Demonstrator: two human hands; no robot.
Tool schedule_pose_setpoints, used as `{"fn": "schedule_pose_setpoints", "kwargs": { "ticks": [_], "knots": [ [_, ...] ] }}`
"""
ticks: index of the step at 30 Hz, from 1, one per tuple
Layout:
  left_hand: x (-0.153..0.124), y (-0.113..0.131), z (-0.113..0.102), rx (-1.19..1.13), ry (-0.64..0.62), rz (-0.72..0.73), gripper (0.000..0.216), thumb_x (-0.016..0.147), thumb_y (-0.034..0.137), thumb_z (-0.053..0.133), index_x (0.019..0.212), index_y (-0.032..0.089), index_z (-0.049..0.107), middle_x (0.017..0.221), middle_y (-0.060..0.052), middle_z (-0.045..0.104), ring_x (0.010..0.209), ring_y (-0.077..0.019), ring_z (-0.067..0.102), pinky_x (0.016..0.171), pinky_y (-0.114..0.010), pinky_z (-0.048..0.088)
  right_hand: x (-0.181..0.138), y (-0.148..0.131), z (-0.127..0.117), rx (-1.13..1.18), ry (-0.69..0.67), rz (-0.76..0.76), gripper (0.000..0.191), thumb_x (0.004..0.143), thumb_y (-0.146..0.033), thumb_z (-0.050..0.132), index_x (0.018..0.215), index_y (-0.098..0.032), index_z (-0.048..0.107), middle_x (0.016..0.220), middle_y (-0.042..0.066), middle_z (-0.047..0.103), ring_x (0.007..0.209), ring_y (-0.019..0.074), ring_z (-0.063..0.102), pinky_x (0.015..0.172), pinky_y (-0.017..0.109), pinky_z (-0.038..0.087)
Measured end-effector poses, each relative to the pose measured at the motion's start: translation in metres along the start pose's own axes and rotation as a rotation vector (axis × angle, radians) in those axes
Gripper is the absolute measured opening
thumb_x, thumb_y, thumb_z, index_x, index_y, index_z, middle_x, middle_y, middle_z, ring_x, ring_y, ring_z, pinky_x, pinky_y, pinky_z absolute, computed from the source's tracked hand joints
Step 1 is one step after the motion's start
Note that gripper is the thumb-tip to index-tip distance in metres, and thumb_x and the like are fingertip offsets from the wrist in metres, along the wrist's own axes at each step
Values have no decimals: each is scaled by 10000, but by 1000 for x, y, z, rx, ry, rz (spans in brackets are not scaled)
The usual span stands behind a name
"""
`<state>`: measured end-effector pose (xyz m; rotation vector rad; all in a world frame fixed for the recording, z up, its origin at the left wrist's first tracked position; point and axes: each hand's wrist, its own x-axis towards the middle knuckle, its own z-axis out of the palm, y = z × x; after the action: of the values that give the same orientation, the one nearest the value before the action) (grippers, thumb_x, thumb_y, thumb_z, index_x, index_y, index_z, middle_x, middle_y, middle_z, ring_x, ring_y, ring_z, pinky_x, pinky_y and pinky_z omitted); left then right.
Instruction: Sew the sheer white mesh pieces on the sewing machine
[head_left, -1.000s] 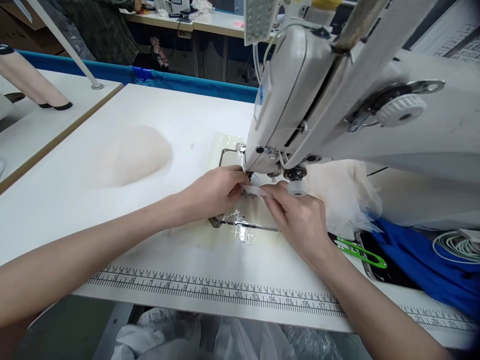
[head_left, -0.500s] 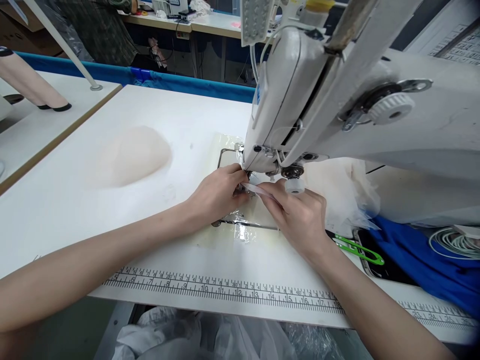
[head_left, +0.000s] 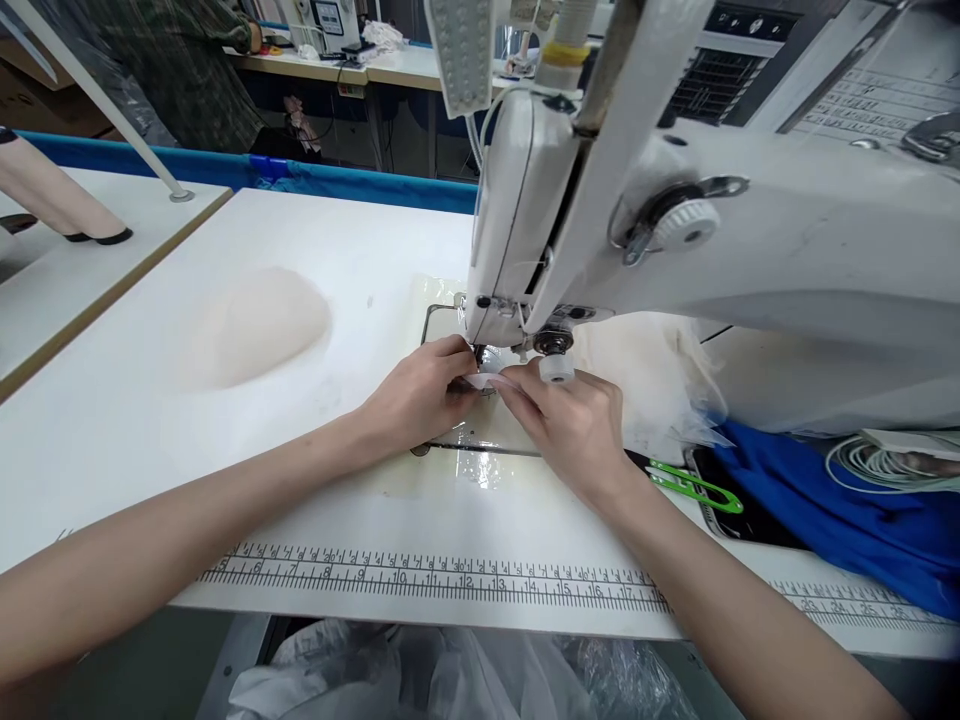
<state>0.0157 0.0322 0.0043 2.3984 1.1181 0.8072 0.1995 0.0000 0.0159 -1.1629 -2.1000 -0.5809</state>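
Note:
A narrow white strip of fabric [head_left: 487, 381] is stretched between my two hands, just in front of the sewing machine's [head_left: 517, 200] needle area. My left hand [head_left: 427, 390] pinches its left end close beside the presser foot, fingers closed. On the other side, my right hand [head_left: 566, 415] grips the right end between thumb and fingers, under the machine head. The needle and the fingertips are partly hidden. Beneath the hands lies the metal bed plate [head_left: 480, 435], covered by clear film.
A sheer beige fabric piece [head_left: 262, 325] lies on the white table [head_left: 360, 530] at left. Pale sheer cloth [head_left: 645, 370], green thread snips [head_left: 697, 487], a dark phone [head_left: 757, 505] and blue cloth [head_left: 847, 510] lie at right. A ruler strip [head_left: 450, 580] runs along the front edge. Another person [head_left: 187, 70] is behind.
The camera view has shifted slightly, moving the machine and hands leftward in the picture. The strip now lies flatter between the hands, which keep their pinch on it.

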Motion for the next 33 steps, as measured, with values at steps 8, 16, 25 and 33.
{"fn": "schedule_pose_setpoints", "kwargs": {
  "ticks": [8, 16, 25, 33],
  "knots": [
    [-2, 2, -9, -95, -58, 26, 207, 899, 235, 533, 773, 143, 670, 904, -51, 597, 708, -123, 583, 609, -259, 478, -1, -1, -1, 69, -105, 57, 494, 998, -416, 416, 653, -181, 680, 490, -3, 565, 420, 81, 406, 488, 239, 248],
    [-4, -2, -30, -33, -244, 141, 359, 966, 248, 423, 779, 159, 716, 1001, -71, 593, 835, -143, 591, 765, -303, 499, -5, -1, -7, 290, -340, 130, 432, 991, -449, 422, 816, -186, 716, 634, 1, 639, 504, 96, 520, 508, 243, 306],
    [-32, 3, -19, 505, 51, 517, 249, 908, 159, 531, 1107, 175, 680, 1066, -58, 694, 1032, -233, 566, 874, -387, 407, -14, -5, -17, 194, -315, -127, 195, 898, -154, 558, 756, -179, 690, 941, 36, 719, 806, 168, 620, 662, 291, 421],
    [-39, 6, -17, 616, 30, 470, 277, 947, 170, 503, 1196, 182, 626, 1165, -60, 697, 1131, -199, 572, 875, -359, 368, -18, -8, -15, 199, -299, -196, 197, 888, -56, 529, 948, -136, 699, 1052, 61, 742, 1023, 179, 650, 825, 327, 449]
  ]
}}
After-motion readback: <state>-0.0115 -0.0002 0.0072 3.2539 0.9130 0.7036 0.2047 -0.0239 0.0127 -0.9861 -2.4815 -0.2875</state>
